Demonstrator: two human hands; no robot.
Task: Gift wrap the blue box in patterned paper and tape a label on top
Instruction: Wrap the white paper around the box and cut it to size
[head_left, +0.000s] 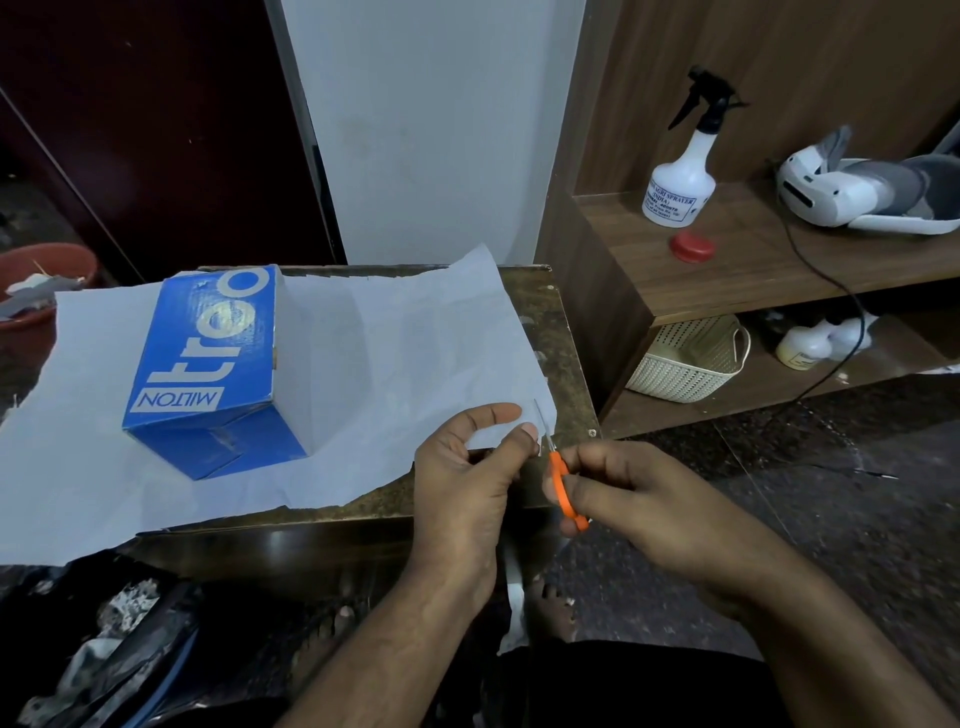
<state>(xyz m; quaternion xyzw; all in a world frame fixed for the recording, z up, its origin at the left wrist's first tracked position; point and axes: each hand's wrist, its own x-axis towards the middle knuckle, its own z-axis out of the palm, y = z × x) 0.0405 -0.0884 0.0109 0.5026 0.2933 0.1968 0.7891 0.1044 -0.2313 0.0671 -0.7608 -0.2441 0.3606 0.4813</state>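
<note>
I see the blue Milton Treo box (208, 374) lying on the sheet of wrapping paper (395, 332), white side up, spread over the small dark table (561, 343). The box sits toward nine o'clock on the sheet, well apart from both hands, with bare paper on every side of it.

My left hand (467, 467) works at the paper's five o'clock corner: thumb and forefinger are curled and pinching the paper edge, the other fingers loosely bent behind. My right hand (639, 499) grips the orange-handled scissors (563, 483), fingers closed through and around the loops, with the thin blades pointing toward twelve o'clock just beside the left thumb. Whether the blades stand apart I cannot tell; they are too slim and blurred.

I judge this a trimming cut, early in the job: nothing is folded, no label or tape shows.

The risks from here:
- The blades lie very close to my left thumb, so a hurried snip could nick it.
- The sheet is creased and slack, so it may tear or wander off line.
- Cutting too deep leaves too little paper to cover the box.
- Tugging the corner could drag the box off its place.
</note>
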